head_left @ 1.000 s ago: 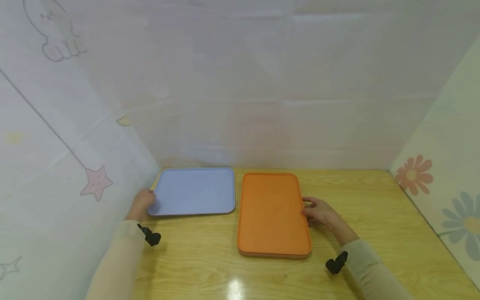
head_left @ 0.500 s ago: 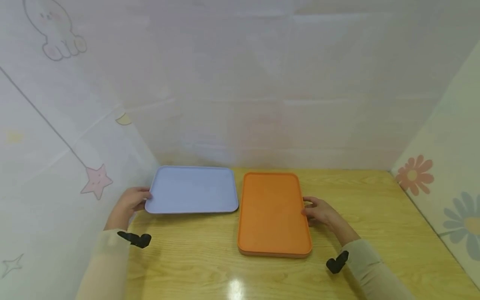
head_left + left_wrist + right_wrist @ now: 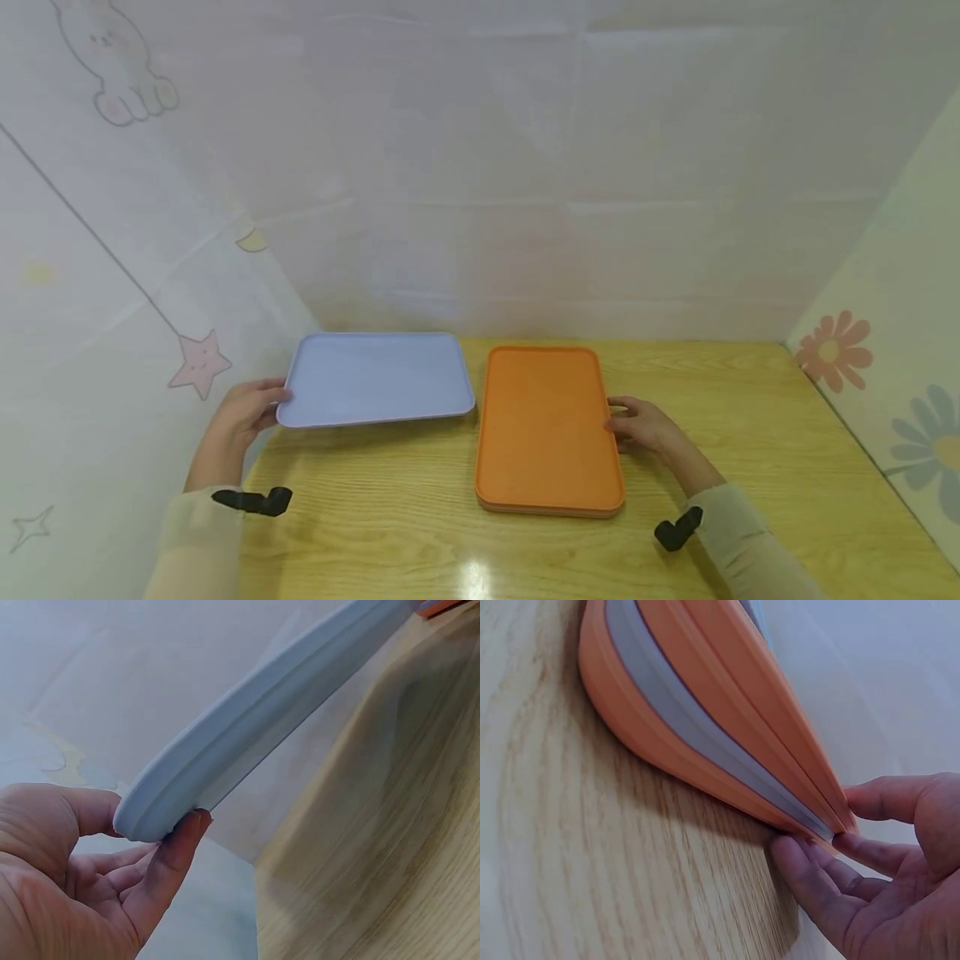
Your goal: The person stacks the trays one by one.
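My left hand (image 3: 243, 408) pinches the left end of a light blue tray (image 3: 378, 377), whose left side is raised off the table. In the left wrist view, fingers grip the rim of the blue tray (image 3: 225, 742) from above and below, and a gap shows beneath it. On the right, my right hand (image 3: 647, 429) holds the right edge of a stack of trays with an orange tray (image 3: 550, 429) on top. The right wrist view shows a grey-blue tray (image 3: 682, 720) sandwiched between orange ones, with my fingertips (image 3: 791, 851) at the stack's edge.
The trays are on and over a wooden table (image 3: 375, 517). A pale cloth wall (image 3: 525, 167) stands behind, with printed side walls at left and right. The left forearm is close to the left wall. Each wrist wears a black camera mount (image 3: 678, 529).
My left hand has shifted left and toward me, drawing the blue tray left and lifting its left end. The right hand and the orange-topped stack have stayed put.
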Tool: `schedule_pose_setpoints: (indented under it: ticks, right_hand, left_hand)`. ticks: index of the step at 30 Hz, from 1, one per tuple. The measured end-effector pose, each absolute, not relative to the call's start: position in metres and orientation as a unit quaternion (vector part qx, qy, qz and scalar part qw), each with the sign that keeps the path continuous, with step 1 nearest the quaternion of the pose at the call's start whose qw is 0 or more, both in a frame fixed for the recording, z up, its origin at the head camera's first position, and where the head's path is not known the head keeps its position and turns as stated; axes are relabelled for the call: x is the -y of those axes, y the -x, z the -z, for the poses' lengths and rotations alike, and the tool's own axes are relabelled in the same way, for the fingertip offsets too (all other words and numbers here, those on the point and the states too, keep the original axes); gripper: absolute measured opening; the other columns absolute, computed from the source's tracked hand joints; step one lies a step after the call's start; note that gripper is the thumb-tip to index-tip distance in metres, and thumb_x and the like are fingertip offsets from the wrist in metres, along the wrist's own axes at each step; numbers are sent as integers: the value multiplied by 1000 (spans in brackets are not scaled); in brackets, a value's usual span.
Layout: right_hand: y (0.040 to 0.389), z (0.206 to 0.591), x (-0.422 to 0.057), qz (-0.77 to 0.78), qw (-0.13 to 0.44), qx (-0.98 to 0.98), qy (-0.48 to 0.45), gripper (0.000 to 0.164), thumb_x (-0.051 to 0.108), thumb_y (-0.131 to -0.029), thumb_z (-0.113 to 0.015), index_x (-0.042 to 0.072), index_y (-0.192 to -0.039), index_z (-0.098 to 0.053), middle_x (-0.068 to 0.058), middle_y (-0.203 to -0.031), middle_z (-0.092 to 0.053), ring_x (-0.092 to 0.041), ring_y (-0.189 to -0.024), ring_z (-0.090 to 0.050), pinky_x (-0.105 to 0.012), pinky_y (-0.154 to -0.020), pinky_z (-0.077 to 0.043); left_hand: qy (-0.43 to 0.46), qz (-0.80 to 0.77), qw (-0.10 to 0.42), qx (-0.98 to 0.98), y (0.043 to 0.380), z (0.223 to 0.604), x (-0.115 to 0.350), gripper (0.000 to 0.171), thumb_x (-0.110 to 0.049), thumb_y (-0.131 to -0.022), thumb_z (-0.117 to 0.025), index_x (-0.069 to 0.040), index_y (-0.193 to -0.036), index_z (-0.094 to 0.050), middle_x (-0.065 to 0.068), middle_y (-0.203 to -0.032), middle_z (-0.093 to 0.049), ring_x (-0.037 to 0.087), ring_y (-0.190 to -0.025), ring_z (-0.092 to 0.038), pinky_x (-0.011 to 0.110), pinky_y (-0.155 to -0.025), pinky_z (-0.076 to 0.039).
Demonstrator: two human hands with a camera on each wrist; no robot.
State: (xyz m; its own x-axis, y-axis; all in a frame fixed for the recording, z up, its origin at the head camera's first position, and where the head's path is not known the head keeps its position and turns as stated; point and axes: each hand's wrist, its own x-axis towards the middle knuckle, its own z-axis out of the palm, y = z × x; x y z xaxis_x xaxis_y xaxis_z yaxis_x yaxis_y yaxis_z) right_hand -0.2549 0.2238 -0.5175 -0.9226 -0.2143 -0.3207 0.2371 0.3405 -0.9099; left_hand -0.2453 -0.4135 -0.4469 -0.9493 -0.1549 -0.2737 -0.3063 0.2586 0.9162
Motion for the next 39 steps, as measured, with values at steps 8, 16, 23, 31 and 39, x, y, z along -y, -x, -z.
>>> schedule_pose_setpoints:
  ticks: [8, 16, 23, 31, 39]
  right_hand:
    - [243, 508, -225, 567, 139, -812, -4, 56, 11, -100, -61, -8, -149, -40, -29, -126, -61, -26, -94, -71, -43, -80, -61]
    - [221, 490, -211, 629, 101, -771, 17, 50, 10, -103, -59, -10, -146, -42, -29, -124, -59, -26, -98, -69, -39, -82, -61]
    - [200, 491, -183, 692, 127, -709, 49, 55, 9, -102, -60, -12, -147, -37, -32, -135, -53, -21, -103, -68, -39, -90, -59]
    - [185, 499, -147, 756, 116, -644, 22, 56, 8, -100, -63, -10, -147, -39, -28, -136, -55, -25, -105, -70, -40, -93, -57]
    - [177, 499, -122, 819, 86, -567, -18, 47, 1, -99, -58, -10, -142, -42, -18, -126, -61, -24, -104, -69, -46, -94, -56]
  left_hand:
    - [135, -673, 61, -724, 230, 454, 406, 72, -2, -98, -62, 17, -153, -20, -12, -92, -66, 4, -83, -68, 25, -76, -60]
    - [91, -709, 70, -695, 221, 458, 379, 71, -2, -101, -57, 18, -153, -14, -12, -93, -68, 4, -87, -68, 24, -77, -59]
    - [55, -741, 70, -666, 214, 458, 347, 69, 3, -101, -53, 13, -157, -12, -10, -94, -72, 7, -87, -71, 24, -75, -59]
    - [51, -759, 68, -646, 207, 458, 309, 69, 4, -99, -54, 10, -156, -16, -5, -95, -72, 9, -86, -71, 25, -75, -59]
    - [46, -768, 81, -633, 203, 459, 271, 69, 6, -98, -56, 8, -156, -20, -1, -102, -71, 12, -88, -72, 27, -76, -60]
